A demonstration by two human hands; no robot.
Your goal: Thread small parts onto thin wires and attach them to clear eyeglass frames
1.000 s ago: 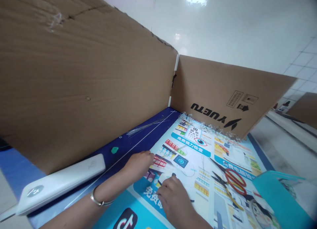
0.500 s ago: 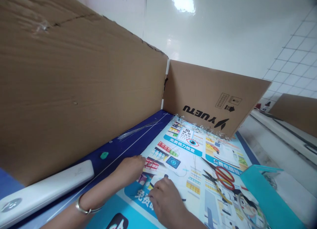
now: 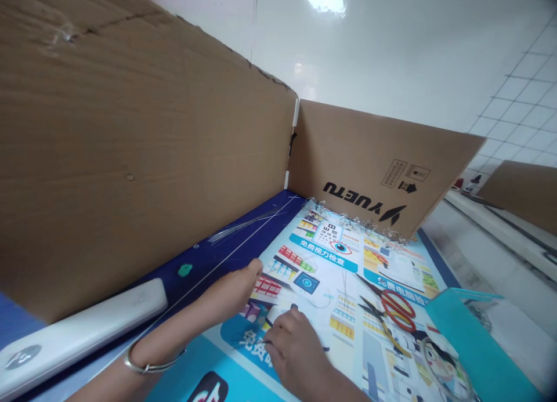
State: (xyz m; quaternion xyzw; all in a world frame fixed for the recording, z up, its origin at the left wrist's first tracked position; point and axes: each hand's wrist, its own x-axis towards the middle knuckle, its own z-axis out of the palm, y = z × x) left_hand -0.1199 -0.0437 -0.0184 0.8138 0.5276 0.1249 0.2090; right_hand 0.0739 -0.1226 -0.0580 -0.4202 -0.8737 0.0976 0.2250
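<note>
My left hand, with a silver bangle on its wrist, is closed just above the left edge of the printed sheet. Whatever its fingertips pinch is too small to make out. Right beside it, lower on the sheet, my right hand is also closed. Thin dark ends poke out around its fingers, from a slim object mostly hidden by the hand. Fine clear strands lie on the sheet. To the right rest red-handled scissors and a yellow-handled cutting tool.
Tall cardboard panels stand on the left and at the back. A long white device lies at left, near a small green lump and a bundle of clear strands. A teal case and a clear tape-like ring sit at right.
My left hand has lifted slightly up and to the right. The right hand stays closed in nearly the same place, and the camera view has shifted a little.
</note>
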